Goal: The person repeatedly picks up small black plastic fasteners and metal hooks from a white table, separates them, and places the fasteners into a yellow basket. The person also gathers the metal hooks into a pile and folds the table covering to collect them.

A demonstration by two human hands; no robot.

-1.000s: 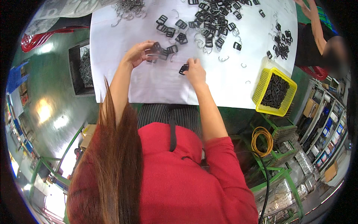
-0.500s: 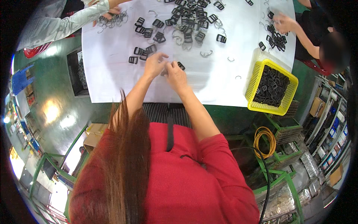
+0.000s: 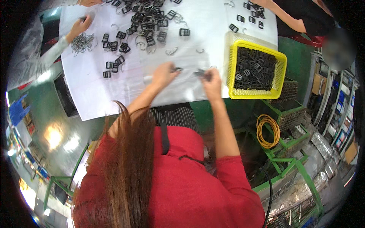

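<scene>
Over the near part of the white tabletop (image 3: 133, 89), my two hands are apart. My left hand (image 3: 164, 76) is closed, with a small dark piece (image 3: 176, 70) at its fingertips; its kind is blurred. A black slotted buckle (image 3: 199, 72), smeared by motion, is pinched in my right hand (image 3: 213, 82), close to the yellow basket. Beyond my hands spreads a pile of black buckles (image 3: 150, 19), mixed with thin curved pieces. A smaller group of buckles (image 3: 113, 65) lies left of my left hand.
A yellow basket (image 3: 282, 72) full of black buckles stands at the table's right edge. Co-workers' hands (image 3: 80, 26) reach in at the far left, by a heap of thin curved wires (image 3: 82, 43). Another person's arm (image 3: 285, 15) works at far right. Green frames hold a coiled orange hose (image 3: 268, 131).
My hands were together and have parted. The right one moved right toward the basket with the buckle. My view has shifted, so the table and basket sit differently.
</scene>
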